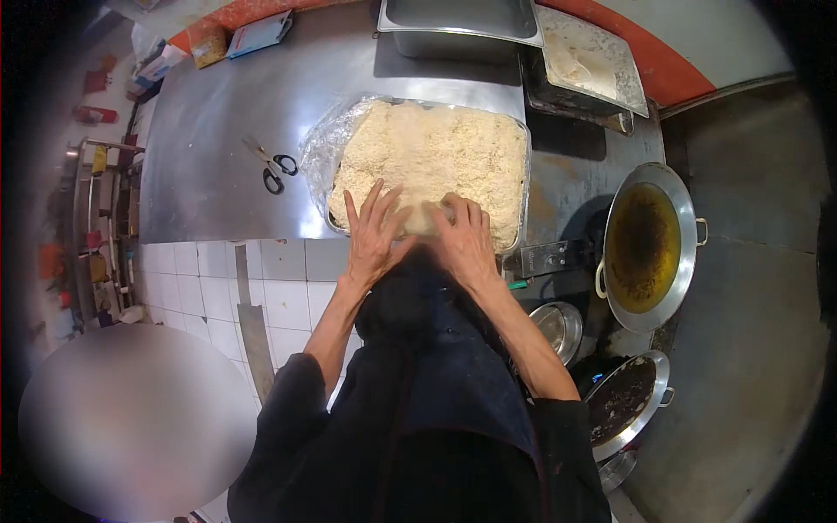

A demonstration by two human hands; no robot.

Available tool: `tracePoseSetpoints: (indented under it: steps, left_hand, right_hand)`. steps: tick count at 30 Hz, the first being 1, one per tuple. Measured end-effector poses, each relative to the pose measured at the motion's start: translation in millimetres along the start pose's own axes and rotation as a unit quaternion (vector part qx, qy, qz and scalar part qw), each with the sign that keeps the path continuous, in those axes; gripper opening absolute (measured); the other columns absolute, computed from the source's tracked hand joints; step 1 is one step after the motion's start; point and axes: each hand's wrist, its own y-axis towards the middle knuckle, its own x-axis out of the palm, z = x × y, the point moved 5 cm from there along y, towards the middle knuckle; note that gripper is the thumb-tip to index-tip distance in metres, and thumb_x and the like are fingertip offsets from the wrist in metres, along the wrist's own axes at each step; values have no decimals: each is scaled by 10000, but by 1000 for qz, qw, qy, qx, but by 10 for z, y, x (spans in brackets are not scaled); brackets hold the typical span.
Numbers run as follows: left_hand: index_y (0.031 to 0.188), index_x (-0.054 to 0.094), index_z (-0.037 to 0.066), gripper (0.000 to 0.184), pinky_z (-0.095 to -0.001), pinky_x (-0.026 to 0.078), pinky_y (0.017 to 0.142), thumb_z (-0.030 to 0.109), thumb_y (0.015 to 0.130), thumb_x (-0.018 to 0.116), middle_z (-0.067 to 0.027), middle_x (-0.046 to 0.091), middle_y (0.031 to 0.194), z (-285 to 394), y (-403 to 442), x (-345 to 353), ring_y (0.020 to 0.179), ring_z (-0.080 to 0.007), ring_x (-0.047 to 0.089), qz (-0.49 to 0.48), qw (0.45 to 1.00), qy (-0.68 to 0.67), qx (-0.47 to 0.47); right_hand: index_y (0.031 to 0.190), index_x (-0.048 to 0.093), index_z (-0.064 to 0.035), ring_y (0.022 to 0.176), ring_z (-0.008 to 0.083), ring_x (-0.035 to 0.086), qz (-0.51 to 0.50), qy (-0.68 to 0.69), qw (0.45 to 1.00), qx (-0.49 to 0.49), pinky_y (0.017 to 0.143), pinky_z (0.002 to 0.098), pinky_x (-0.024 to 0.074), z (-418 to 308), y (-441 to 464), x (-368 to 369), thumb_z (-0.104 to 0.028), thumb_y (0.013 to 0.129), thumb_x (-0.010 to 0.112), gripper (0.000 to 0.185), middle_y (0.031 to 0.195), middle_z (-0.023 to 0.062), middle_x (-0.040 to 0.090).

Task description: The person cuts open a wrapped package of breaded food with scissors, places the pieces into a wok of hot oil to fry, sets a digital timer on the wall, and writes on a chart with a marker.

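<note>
Crumbs (436, 148), pale and coarse, in a rectangular metal tray (527, 174), upper centre, are touched by bare left hand (372, 235) and right hand (466, 240); any grasp cannot be told.

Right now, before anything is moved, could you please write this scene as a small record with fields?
Left hand: fingers spread over the pale crumbs
Right hand: fingers bent at the crumbs; anything under them is hidden
Tray: filled with crumbs, clear plastic along its left side
Scissors: on the metal table, left of the tray
Round pan: far right, holding yellow-brown liquid
</note>
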Motion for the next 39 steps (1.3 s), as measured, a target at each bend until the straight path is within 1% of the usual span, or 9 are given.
tracePoseSetpoints:
  steps: [9,15,22,24,25,26,29,36,39]
  left_hand:
    - [1069,704,110,402,-669,93,1169,227,708,836,-88,567,1343,5,177,-308,1374,-354,426,99,995,-19,-21]
    - [1108,687,117,397,-645,127,1165,252,763,828,-101,553,1342,-146,277,-507,1357,-346,442,158,982,-15,-99]
    - [1179,637,105,410,-645,164,1148,247,822,780,-119,532,1345,-265,201,-317,1347,-371,439,106,985,-26,-135]
    - [1184,631,101,412,-643,170,1146,246,826,775,-122,536,1341,-224,216,-271,1346,-377,436,85,989,-27,-121]
    - [1187,627,97,418,-634,180,1144,251,827,773,-129,535,1340,-221,193,-254,1346,-380,432,79,989,-24,-124]
    - [1190,624,93,423,-625,191,1142,256,828,772,-136,534,1339,-209,159,-231,1346,-382,428,70,989,-23,-125]
    - [1220,609,66,464,-578,238,1130,274,838,771,-178,509,1381,-259,24,-108,1341,-381,428,52,991,-8,-125]
    - [1385,516,11,627,-525,282,1129,314,889,749,-228,426,1469,-235,-131,56,1381,-391,363,6,996,-14,-86]
    - [1384,513,5,630,-533,288,1128,339,899,739,-229,409,1474,-152,-139,78,1383,-388,356,-18,995,-8,-97]
  right_hand:
    - [1213,599,-85,1117,307,513,48,20,998,-39,910,443,421,-58,176,-84,-149,742,748,498,1184,109,556]
    - [1103,651,-45,959,294,555,116,71,990,-25,876,428,417,-38,511,-423,-165,788,736,348,975,104,633]
    - [1107,679,34,903,304,589,137,171,968,118,810,393,477,200,757,-823,-239,884,688,353,975,168,684]
    - [1123,687,38,920,279,637,114,260,930,233,813,372,492,403,686,-850,-264,898,687,376,1002,193,697]
    - [1118,695,47,892,206,663,116,294,916,246,797,318,499,471,600,-919,-283,905,704,393,969,174,717]
    - [1118,695,47,892,206,663,127,290,913,259,797,318,499,526,468,-1024,-283,905,704,393,969,174,717]
    - [1084,712,43,809,85,616,199,487,801,286,748,256,481,647,-96,-1395,-252,928,706,335,914,61,724]
    - [1093,710,34,860,75,621,406,358,697,470,812,237,470,903,-2557,-2303,-236,929,711,316,961,52,725]
    - [1105,705,41,884,101,632,475,200,639,571,835,249,478,824,-3713,-2522,-261,934,708,347,994,64,726]
